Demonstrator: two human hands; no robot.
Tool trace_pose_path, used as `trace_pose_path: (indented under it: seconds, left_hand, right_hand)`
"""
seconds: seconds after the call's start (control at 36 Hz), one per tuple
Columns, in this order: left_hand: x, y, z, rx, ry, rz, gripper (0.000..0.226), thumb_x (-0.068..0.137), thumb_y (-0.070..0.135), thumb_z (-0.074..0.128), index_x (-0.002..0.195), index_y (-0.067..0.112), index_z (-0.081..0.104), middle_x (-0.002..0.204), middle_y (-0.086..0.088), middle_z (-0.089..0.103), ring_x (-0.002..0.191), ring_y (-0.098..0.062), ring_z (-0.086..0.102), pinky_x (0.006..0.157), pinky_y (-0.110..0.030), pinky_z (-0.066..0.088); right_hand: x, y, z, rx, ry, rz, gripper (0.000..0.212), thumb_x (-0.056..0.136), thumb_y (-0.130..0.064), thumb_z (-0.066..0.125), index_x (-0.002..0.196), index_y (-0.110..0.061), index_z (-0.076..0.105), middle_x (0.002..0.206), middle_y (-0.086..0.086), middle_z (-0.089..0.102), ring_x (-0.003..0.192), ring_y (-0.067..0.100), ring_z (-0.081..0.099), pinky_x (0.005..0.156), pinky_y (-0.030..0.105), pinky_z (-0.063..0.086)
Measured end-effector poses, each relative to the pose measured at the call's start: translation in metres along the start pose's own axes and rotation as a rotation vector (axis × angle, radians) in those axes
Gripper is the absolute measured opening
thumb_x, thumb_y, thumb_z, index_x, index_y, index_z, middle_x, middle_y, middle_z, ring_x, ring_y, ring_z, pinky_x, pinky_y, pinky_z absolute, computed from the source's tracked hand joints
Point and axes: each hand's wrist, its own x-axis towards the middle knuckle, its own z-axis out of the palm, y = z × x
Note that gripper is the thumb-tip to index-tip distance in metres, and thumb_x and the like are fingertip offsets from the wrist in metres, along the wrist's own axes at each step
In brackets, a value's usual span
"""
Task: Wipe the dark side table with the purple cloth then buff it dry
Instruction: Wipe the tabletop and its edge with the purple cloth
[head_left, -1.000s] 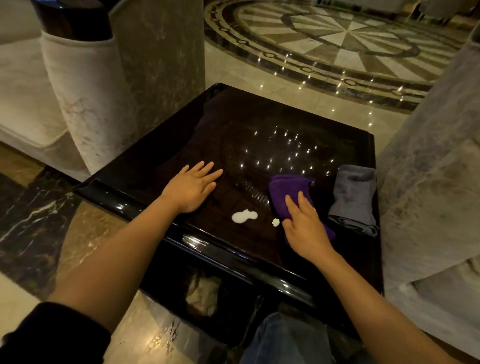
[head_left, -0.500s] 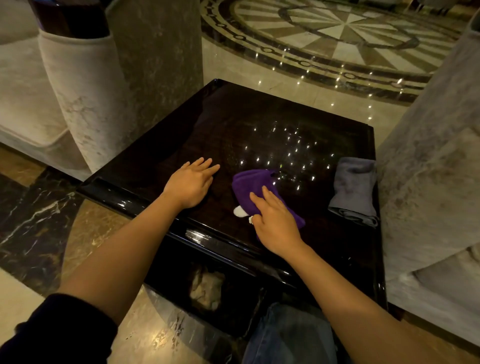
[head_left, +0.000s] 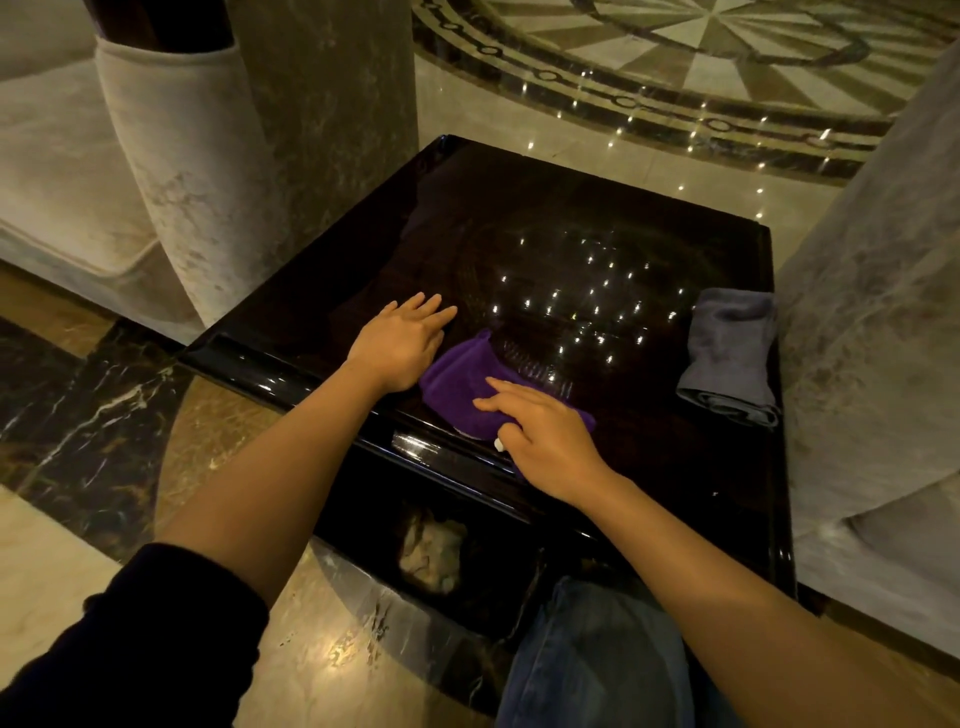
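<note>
Glossy, near-black lacquered wood makes up the one square bench (head_left: 519, 218) in front of us, its top mirroring rows of small ceiling lights. We count two cloths on it. One is the soft purple microfibre cloth (head_left: 457, 382), lying crumpled near the front edge, roughly midway along it. The other is a folded grey cloth (head_left: 730, 353) resting at the right edge, well apart from the purple one. A single small white fleck (head_left: 499, 444) sits on the wood just in front of the purple cloth, touching the underside of our right hand.

We count two bare hands, both on the bench. Our left hand (head_left: 402, 345) lies flat, palm down, fingers straight and close together, pressed on the bare wood; its outer edge sits just beside the purple cloth's left side, and we cannot tell whether they touch. It holds nothing. Our right hand (head_left: 545, 441) is spread open over the near right part of the purple cloth, fingers extended and slightly fanned, fingertips pressing down on the fabric rather than gripping it.

A dark sleeve (head_left: 130, 649) covers our left upper forearm, and one blue denim knee (head_left: 592, 649) shows below the bench's front edge. Pale upholstered seating stands on both sides, on polished marble floor (head_left: 597, 150).
</note>
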Motion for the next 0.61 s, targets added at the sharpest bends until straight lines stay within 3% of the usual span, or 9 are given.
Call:
trace_pose_path:
  seconds: [0.25, 0.5, 0.61]
  left_hand:
    - [-0.002, 0.003, -0.004, -0.022, -0.001, 0.004, 0.045, 0.097, 0.024, 0.028, 0.142, 0.019, 0.023, 0.154, -0.008, 0.019, 0.143, -0.024, 0.011, 0.116, -0.043, 0.011]
    - [-0.001, 0.002, -0.005, -0.054, -0.002, 0.009, 0.045, 0.098, 0.025, 0.027, 0.142, 0.02, 0.024, 0.154, -0.008, 0.019, 0.143, -0.023, 0.011, 0.116, -0.042, 0.01]
    - [-0.001, 0.001, -0.003, -0.061, 0.007, 0.009, 0.044, 0.098, 0.025, 0.027, 0.142, 0.02, 0.024, 0.154, -0.007, 0.019, 0.143, -0.024, 0.011, 0.116, -0.042, 0.01]
  right_hand:
    - [-0.017, -0.012, 0.007, 0.076, -0.032, -0.078, 0.035, 0.083, 0.0, 0.046, 0.111, -0.013, 0.062, 0.136, 0.001, 0.052, 0.128, 0.013, 0.043, 0.105, 0.023, 0.028]
    - [-0.042, -0.028, 0.034, 0.01, -0.108, -0.169, 0.036, 0.075, -0.001, 0.047, 0.106, -0.003, 0.064, 0.125, 0.013, 0.061, 0.119, 0.019, 0.053, 0.103, 0.014, 0.016]
    - [-0.051, -0.032, 0.049, -0.009, -0.148, -0.184, 0.032, 0.08, -0.004, 0.045, 0.106, -0.001, 0.063, 0.115, 0.015, 0.066, 0.112, 0.022, 0.058, 0.103, 0.014, 0.014]
